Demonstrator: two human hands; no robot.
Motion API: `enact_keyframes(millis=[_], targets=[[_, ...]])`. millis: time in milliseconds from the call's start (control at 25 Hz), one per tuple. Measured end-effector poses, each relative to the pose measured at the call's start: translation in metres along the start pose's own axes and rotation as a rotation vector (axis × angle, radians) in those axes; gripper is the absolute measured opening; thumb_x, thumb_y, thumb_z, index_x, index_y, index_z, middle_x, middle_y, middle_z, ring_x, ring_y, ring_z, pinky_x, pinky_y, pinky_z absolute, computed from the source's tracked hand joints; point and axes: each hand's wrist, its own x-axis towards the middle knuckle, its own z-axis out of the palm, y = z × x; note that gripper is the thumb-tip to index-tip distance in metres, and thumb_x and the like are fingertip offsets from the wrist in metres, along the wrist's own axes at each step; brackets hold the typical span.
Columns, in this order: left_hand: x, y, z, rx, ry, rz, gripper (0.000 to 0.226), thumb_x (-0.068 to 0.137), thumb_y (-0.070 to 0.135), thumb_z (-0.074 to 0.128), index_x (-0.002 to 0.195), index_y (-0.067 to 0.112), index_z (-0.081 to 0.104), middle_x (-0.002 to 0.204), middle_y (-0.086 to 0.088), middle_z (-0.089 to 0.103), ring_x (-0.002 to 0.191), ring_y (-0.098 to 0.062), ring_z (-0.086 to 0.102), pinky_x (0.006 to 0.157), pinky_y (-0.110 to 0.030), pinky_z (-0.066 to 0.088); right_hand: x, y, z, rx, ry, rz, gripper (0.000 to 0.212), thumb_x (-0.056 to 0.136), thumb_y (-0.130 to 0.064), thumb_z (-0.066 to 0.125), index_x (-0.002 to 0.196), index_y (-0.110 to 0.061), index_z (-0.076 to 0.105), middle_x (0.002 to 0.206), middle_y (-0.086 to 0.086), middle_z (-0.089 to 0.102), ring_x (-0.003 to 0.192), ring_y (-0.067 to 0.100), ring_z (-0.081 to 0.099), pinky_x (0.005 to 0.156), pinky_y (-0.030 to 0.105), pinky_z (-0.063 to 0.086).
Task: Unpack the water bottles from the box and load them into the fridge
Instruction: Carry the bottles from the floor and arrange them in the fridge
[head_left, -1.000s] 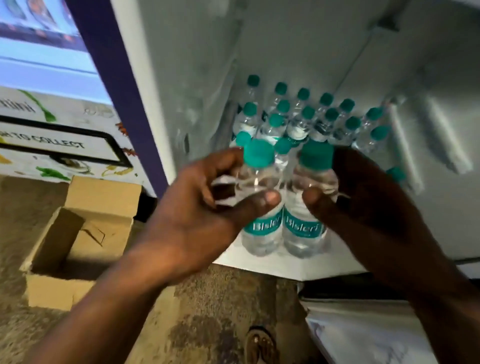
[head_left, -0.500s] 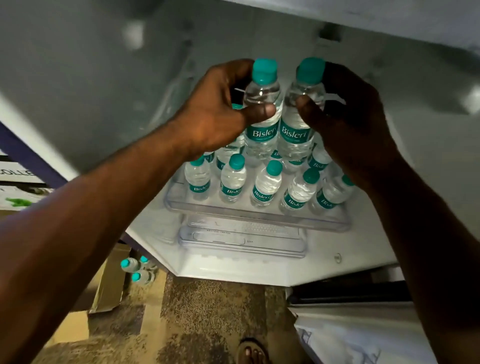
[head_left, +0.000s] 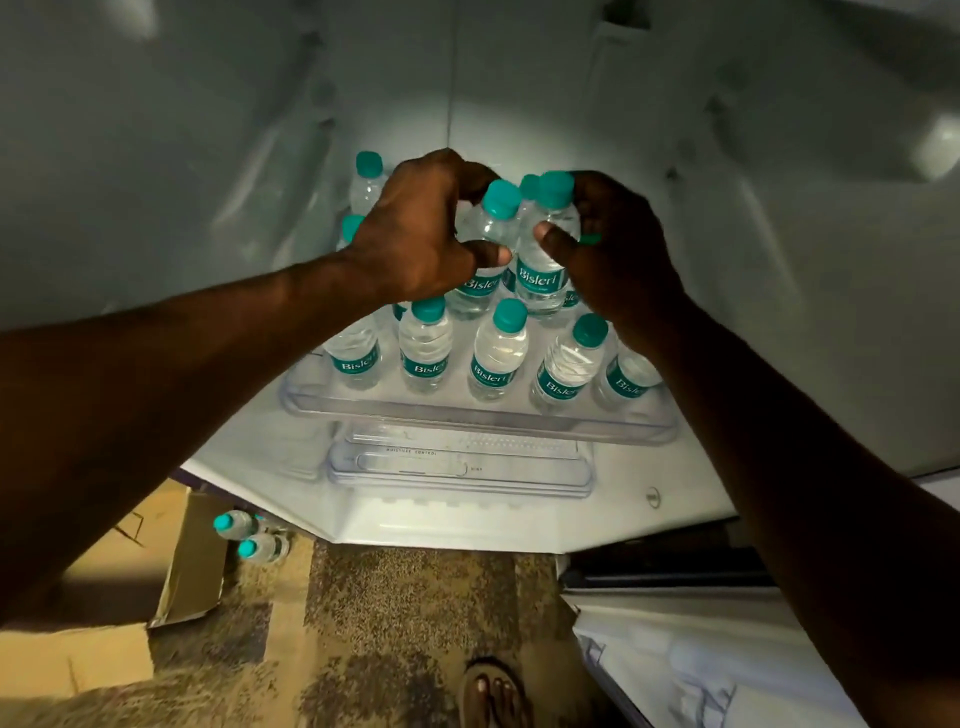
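two small bottles are held inside the fridge (head_left: 156, 208), above the clear shelf tray (head_left: 467, 421). the left hand (head_left: 421, 234) is curled round the left bottle (head_left: 488, 244), thumb across its front; its other fingers are hidden behind the bottle. the right hand (head_left: 618, 249) is wrapped round the right bottle (head_left: 545, 249), thumb pressed on the shoulder just below the teal cap. the two bottles are touching or nearly so; whether their bases rest on the tray cannot be told, since the front row covers them.

a front row of bottles (head_left: 498, 353) is stood upright along the tray's near edge, the outermost ones partly cut off by the forearms. further bottles (head_left: 369, 182) behind the left hand are mostly hidden. the back of the tray is dim and hard to make out.

below the tray, to the left, a cardboard box (head_left: 192, 561) is seen on the floor, largely covered by the left forearm. two loose bottles (head_left: 249, 535) lie on their sides just beside it. a sandalled foot (head_left: 493, 696) is cut off at the bottom edge.
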Motion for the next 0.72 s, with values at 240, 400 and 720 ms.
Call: enact_keyframes(millis=[240,400,720], targets=[[0.010,-0.006,0.016,0.210,-0.073,-0.041,0.058,0.074,0.032,0.087,0.125,0.016,0.063,0.118,-0.002,0.068,0.106,-0.023,0.064,0.099,-0.035,0.050,-0.006,0.012,0.016,-0.094,-0.053,0.019,0.045,0.092,-0.027,0.072,0.130,-0.014,0.052,0.133,0.001,0.062,0.120,0.018,0.061,0.099,0.025,0.047],[0.018,-0.004,0.022,0.375,-0.113,-0.104,0.055,0.078,0.035,0.084,0.125,0.019,0.061,0.121,-0.003,0.067,0.120,-0.029,0.057,0.116,-0.050,0.029,-0.004,0.016,0.021,-0.142,-0.114,0.054,0.044,0.091,-0.027,0.073,0.128,-0.013,0.053,0.131,0.003,0.064,0.117,0.018,0.062,0.092,0.019,0.043],[0.023,-0.011,0.032,0.447,-0.145,-0.139,0.045,0.085,0.034,0.078,0.123,0.018,0.061,0.119,-0.005,0.065,0.121,-0.030,0.053,0.113,-0.049,0.025,0.002,0.028,0.030,-0.284,-0.148,0.026,0.042,0.089,-0.027,0.075,0.124,-0.011,0.059,0.123,0.009,0.063,0.111,0.025,0.062,0.099,0.032,0.050]])
